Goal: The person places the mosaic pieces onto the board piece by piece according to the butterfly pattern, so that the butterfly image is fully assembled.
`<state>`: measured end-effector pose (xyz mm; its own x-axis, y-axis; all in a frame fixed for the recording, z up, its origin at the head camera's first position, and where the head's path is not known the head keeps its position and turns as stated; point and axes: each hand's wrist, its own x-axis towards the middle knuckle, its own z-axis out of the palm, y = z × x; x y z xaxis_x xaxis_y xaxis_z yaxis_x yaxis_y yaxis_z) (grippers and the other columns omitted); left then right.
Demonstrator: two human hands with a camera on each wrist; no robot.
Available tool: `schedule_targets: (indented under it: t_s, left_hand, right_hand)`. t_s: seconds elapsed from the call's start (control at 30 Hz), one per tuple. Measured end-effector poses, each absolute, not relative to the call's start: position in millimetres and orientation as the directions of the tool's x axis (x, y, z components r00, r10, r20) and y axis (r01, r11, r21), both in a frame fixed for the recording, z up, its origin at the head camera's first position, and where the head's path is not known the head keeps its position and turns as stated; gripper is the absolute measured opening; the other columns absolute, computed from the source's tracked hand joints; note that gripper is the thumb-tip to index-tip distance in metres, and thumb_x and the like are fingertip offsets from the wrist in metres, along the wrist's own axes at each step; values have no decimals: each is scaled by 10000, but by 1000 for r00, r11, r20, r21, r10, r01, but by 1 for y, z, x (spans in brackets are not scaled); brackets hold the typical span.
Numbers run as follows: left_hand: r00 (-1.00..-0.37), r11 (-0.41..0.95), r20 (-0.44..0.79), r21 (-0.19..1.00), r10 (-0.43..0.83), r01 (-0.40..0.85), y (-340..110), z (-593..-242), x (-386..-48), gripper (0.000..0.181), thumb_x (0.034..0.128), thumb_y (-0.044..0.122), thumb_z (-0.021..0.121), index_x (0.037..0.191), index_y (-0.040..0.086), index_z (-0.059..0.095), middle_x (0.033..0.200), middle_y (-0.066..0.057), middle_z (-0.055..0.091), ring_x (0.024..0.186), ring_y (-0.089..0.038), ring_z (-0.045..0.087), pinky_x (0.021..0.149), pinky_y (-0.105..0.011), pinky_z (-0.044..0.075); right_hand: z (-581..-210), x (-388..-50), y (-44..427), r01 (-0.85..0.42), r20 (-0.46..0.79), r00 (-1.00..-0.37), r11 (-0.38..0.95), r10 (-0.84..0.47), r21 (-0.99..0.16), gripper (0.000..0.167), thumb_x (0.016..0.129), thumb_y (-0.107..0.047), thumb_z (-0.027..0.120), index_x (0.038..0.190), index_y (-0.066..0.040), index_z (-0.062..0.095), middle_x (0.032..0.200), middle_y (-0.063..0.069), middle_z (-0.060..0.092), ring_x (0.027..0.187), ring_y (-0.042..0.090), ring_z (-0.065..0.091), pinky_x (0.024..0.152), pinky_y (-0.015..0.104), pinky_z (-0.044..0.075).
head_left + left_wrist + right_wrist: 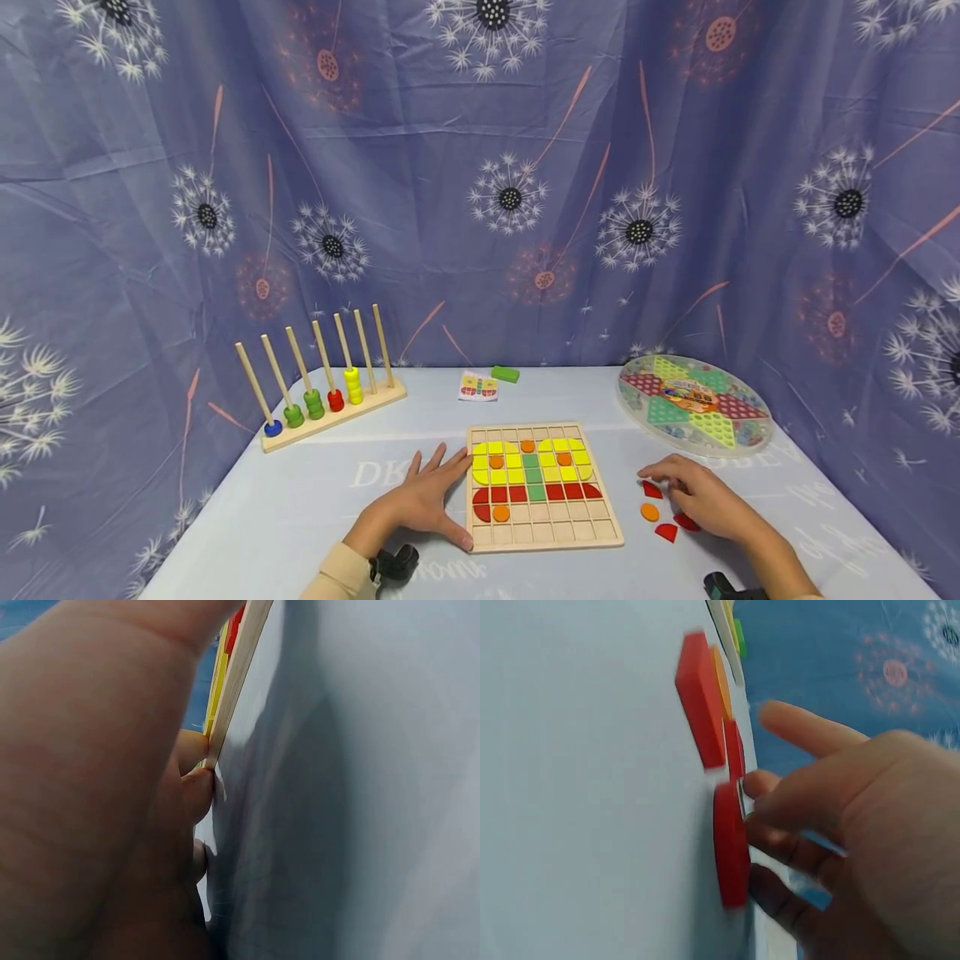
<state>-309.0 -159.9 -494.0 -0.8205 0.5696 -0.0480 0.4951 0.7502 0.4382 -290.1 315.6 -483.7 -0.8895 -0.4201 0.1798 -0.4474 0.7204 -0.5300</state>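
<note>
A wooden grid board lies on the table with yellow, red, green and orange pieces forming a butterfly-like pattern in its upper rows. My left hand rests at its left side, fingers spread, with thumb and fingertips touching the edge. To the board's right, my right hand hovers low over loose pieces, index finger extended. A red piece lies just beside its lower fingertips; whether they touch it is unclear. Close by are another red quarter-round piece, a further red piece and an orange disc.
Behind the board lie a pattern card and a green block. A wooden peg rack with coloured beads stands at the back left. A round star-patterned game board lies at the back right, before the curtain.
</note>
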Motion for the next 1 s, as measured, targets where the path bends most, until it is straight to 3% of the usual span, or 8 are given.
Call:
schedule_targets:
  t_s: [0.1, 0.33, 0.57, 0.8, 1.0]
  left_hand:
    - [-821, 752, -45, 434, 569, 497, -160, -493, -309, 1263, 543, 783, 726, 1542, 176, 249, 1589, -23, 180, 1443, -358, 23, 1078, -639, -58]
    - [-821, 751, -42, 433, 569, 498, -160, -494, -309, 1260, 544, 780, 729, 1540, 173, 254, 1588, -24, 183, 1443, -360, 25, 1076, -644, -56]
    - [-822, 754, -43, 428, 567, 498, -160, -497, -309, 1264, 533, 794, 719, 1539, 183, 261, 1587, -18, 189, 1443, -358, 24, 1071, -653, -54]
    - [-824, 756, -51, 431, 565, 492, -159, -496, -308, 1253, 541, 783, 728, 1541, 195, 255, 1588, -9, 184, 1444, -352, 22, 1075, -648, -53]
    - [-825, 758, -51, 431, 562, 490, -159, -494, -307, 1250, 546, 774, 733, 1541, 191, 253, 1589, -10, 179, 1445, -351, 20, 1080, -638, -56]
  right_hand:
    - [-484, -293, 312, -513, 186, -850, 691, -493, -509, 507, 803, 154, 540, 1130, -190, 718, 1020, -7, 553, 837, 136, 492, 653, 256, 420]
    - [-481, -291, 311, -435, 131, -891, 737, -434, -516, 176, 869, -166, 713, 1029, -233, 747, 964, -56, 541, 786, 85, 500, 662, 262, 468]
    - [-482, -293, 311, -456, 128, -870, 679, -476, -575, 208, 853, -229, 739, 1055, -181, 719, 938, -34, 561, 759, 122, 494, 618, 240, 424]
    - [-481, -297, 304, -418, 81, -887, 715, -455, -560, 175, 826, -287, 761, 954, -196, 684, 882, -40, 545, 745, 110, 480, 614, 240, 414]
    - [-475, -300, 287, -421, 122, -892, 699, -436, -578, 181, 821, -295, 771, 919, -178, 672, 865, -29, 561, 741, 139, 504, 611, 247, 428]
